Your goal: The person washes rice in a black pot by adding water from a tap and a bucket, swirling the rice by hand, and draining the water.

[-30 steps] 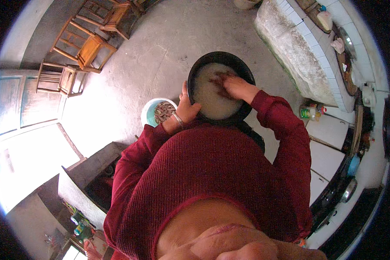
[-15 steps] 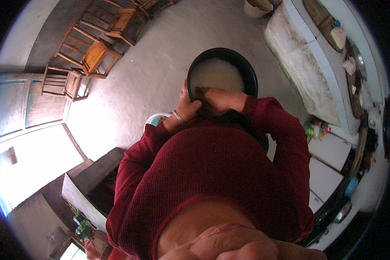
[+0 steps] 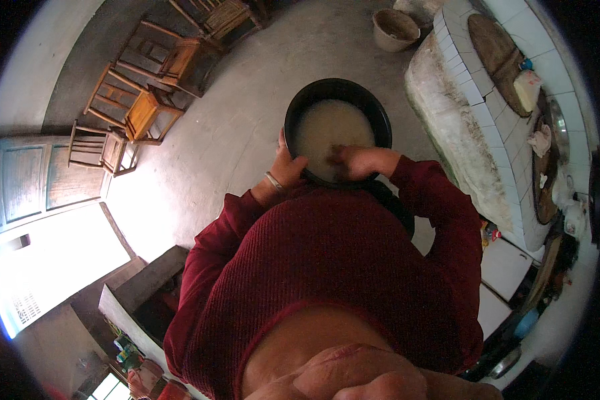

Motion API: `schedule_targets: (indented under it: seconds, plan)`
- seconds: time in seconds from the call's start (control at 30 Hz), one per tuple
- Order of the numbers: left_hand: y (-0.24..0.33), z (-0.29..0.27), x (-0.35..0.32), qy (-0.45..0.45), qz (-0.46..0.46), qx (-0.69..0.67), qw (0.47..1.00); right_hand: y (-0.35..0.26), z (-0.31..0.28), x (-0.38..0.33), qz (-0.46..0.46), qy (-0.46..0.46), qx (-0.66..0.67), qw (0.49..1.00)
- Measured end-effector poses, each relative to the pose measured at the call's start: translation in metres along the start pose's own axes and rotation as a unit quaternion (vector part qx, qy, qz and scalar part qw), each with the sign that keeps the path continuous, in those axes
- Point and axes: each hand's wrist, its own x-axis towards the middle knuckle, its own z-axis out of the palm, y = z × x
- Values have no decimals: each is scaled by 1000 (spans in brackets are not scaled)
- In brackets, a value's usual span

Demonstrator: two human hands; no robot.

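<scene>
A deep black round pot (image 3: 383, 115) is in front of my body, holding cloudy, pale liquid (image 3: 330, 125). My left hand (image 3: 289, 168), with a silver bracelet at the wrist, grips the pot's near left side, thumb at the rim and fingers around the outer wall. Over the near right rim reaches my right hand (image 3: 365, 162), its fingers dipping into the liquid. Those fingertips are under the surface and blurred, so whether they hold anything is hidden. What lies at the bottom of the pot cannot be made out.
Wooden chairs (image 3: 147, 113) line the far left wall. A tiled stove counter (image 3: 497, 113) with a worn white side runs along the right. At the far right is a bucket (image 3: 395, 32). A grey-edged trough or bin (image 3: 133, 293) stands at lower left.
My right hand has moved right within the pot, away from the left hand. The left hand keeps its grip on the pot. The whole view has shifted slightly.
</scene>
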Motion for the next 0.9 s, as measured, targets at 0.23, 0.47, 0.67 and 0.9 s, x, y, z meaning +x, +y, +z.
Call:
schedule_targets:
  seconds: [0.23, 0.47, 0.67, 0.9]
  plan:
    - [2, 16, 75, 14, 49, 72, 996, 21, -90, -14, -128, 129, 125, 975]
    - [22, 2, 185, -88, 17, 54, 995, 102, -151, 7, -78, 264, 46, 960]
    - [72, -21, 297, -122, 61, 164, 977, 166, -206, 37, -14, 377, 143, 915]
    - [114, -43, 396, -159, 24, 43, 986, 231, -250, 36, 203, 684, 239, 659]
